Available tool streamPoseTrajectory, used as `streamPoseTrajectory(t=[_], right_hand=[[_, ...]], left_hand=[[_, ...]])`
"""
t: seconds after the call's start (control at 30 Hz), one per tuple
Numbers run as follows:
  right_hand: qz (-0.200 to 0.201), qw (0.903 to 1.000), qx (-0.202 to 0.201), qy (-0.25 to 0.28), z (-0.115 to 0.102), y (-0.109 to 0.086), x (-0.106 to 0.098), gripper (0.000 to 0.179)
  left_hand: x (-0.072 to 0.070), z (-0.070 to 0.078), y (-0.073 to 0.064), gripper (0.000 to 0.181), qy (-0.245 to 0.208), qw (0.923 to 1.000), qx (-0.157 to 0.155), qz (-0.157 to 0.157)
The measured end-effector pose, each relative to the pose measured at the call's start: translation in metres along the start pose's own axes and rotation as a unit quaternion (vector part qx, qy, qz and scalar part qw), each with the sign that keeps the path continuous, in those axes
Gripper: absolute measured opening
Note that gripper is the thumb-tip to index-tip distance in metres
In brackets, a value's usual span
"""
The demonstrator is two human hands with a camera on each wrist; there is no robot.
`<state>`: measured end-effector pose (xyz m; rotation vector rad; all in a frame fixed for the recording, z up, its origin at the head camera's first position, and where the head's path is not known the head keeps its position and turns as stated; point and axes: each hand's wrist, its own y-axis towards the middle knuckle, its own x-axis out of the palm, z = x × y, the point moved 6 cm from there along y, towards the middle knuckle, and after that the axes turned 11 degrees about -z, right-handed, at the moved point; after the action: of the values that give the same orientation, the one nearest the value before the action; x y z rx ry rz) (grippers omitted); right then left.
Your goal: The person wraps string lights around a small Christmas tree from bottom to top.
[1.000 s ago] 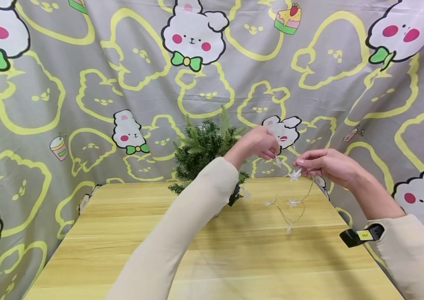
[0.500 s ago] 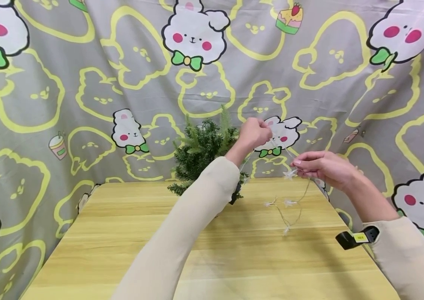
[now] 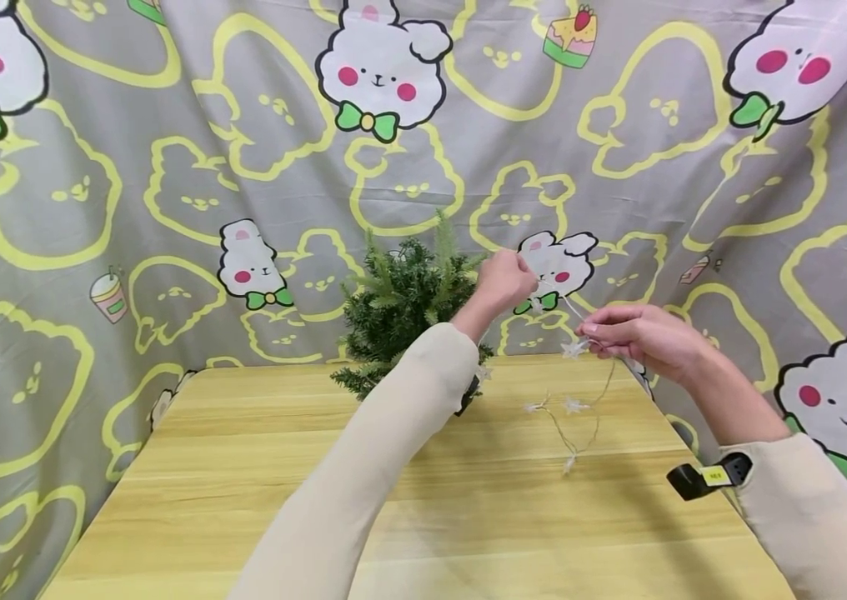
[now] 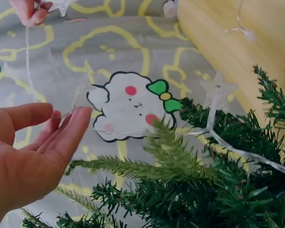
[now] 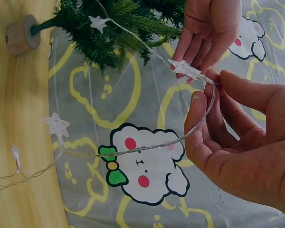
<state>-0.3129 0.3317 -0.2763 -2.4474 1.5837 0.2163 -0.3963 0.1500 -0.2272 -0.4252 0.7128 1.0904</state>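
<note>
A small green artificial Christmas tree (image 3: pixel 401 304) stands near the table's far edge, partly hidden by my left forearm. A thin clear string of star lights (image 5: pixel 147 148) has one stretch lying against its branches, with a star (image 4: pixel 218 90) beside them. Just right of the tree, my left hand (image 3: pixel 506 279) pinches the wire between thumb and fingers. Further right, my right hand (image 3: pixel 649 337) pinches another part of the same wire, close to a clear star (image 5: pixel 185 70). From there the string drops in a loop onto the table, where more stars (image 3: pixel 570 464) lie.
The wooden table (image 3: pixel 281 500) reaches toward me. Its far edge meets a grey curtain (image 3: pixel 168 167) printed with white rabbits. The tree's round wooden base (image 5: pixel 23 39) shows in the right wrist view. A black strap device (image 3: pixel 709 477) sits on my right wrist.
My left hand has drawn left toward the tree, rising and then dipping slightly, with the wire in its fingers. The right hand has shifted only a little and still holds the string.
</note>
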Motion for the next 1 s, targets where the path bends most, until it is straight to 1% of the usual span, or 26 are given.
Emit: streamPoseTrajectory(t=[0.07, 0.1, 0.23, 0.33, 0.4, 0.57, 0.67, 0.77, 0.9, 1.0], right_hand=[[0.002, 1.0000, 0.003, -0.001, 0.000, 0.000, 0.000, 0.016], [0.003, 1.0000, 0.004, -0.003, 0.000, 0.001, 0.000, 0.017], [0.006, 1.0000, 0.007, 0.003, 0.001, 0.001, 0.001, 0.016], [0.004, 0.9999, 0.006, 0.007, 0.001, 0.002, 0.002, 0.014], [0.001, 1.0000, 0.005, 0.007, 0.000, 0.002, 0.002, 0.013], [-0.001, 1.0000, 0.006, 0.005, 0.000, 0.003, 0.004, 0.011], [0.004, 0.9999, 0.009, 0.008, 0.000, 0.003, 0.004, 0.010], [0.004, 0.9999, 0.009, 0.007, -0.001, 0.004, 0.004, 0.010], [-0.003, 1.0000, 0.002, 0.007, -0.001, 0.005, 0.005, 0.012], [-0.007, 0.9999, 0.001, 0.008, 0.000, 0.006, 0.006, 0.012]], left_hand=[[-0.001, 0.000, 0.000, 0.040, 0.013, 0.9999, 0.006, -0.001], [0.000, 0.000, 0.000, 0.040, 0.020, 0.9997, 0.008, -0.006], [0.004, -0.003, 0.002, 0.042, 0.062, 0.9971, -0.001, -0.044], [0.007, -0.005, 0.003, 0.043, 0.068, 0.9951, -0.010, -0.072], [0.008, -0.007, 0.002, 0.044, 0.049, 0.9953, -0.012, -0.083], [0.007, -0.006, -0.001, 0.041, 0.027, 0.9955, -0.010, -0.091], [0.004, -0.006, -0.003, 0.040, 0.030, 0.9951, -0.013, -0.093], [0.002, -0.003, -0.006, 0.042, 0.043, 0.9946, -0.010, -0.094], [0.001, 0.004, -0.009, 0.044, 0.048, 0.9944, 0.005, -0.095], [0.001, 0.009, -0.014, 0.039, 0.036, 0.9940, 0.019, -0.102]])
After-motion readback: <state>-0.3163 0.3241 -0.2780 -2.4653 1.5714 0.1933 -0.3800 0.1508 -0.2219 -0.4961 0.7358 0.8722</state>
